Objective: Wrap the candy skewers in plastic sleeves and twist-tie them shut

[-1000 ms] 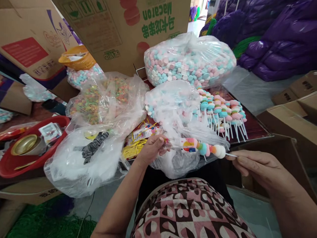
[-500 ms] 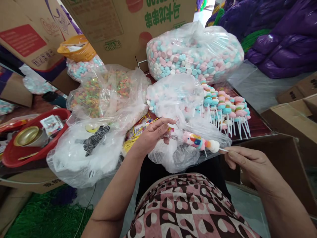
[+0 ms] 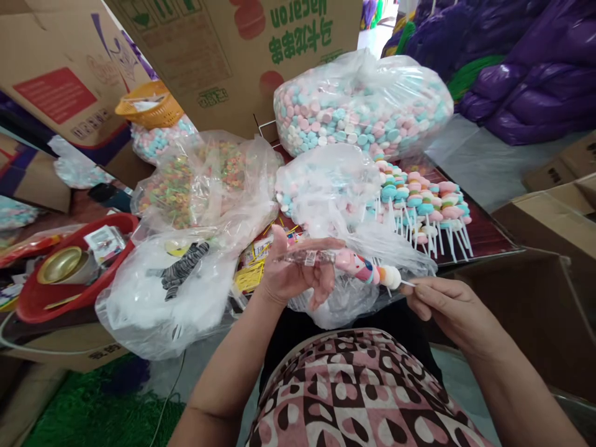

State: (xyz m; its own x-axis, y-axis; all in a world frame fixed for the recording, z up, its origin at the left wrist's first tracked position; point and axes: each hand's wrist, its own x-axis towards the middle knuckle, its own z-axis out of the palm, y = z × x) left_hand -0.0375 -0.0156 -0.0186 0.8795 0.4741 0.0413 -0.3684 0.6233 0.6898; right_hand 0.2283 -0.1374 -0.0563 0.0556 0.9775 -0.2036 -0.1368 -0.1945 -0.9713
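My right hand (image 3: 440, 297) pinches the white stick of a marshmallow skewer (image 3: 365, 268), which lies almost level with white, orange and pink pieces. A clear printed wrapper covers most of the skewer, and its loose end reaches over my left hand (image 3: 300, 270). That hand is turned palm up, thumb raised and fingers apart, under the wrapper without gripping it. Beyond both hands sits a plastic bag of pink, blue and white marshmallows (image 3: 326, 180). To its right, several finished skewers (image 3: 426, 202) lie stacked with their sticks toward me.
Behind stand a large marshmallow bag (image 3: 363, 112) and a cardboard carton (image 3: 223, 62). A bag of colourful gummy candy (image 3: 186, 180), yellow printed wrappers (image 3: 251, 267) and a red basin (image 3: 32, 304) are at left. An open cardboard box (image 3: 531, 298) stands at right.
My left hand has turned from a bent-finger pose over the wrapper end to palm up beneath it. The skewer has shifted slightly left with my right hand.
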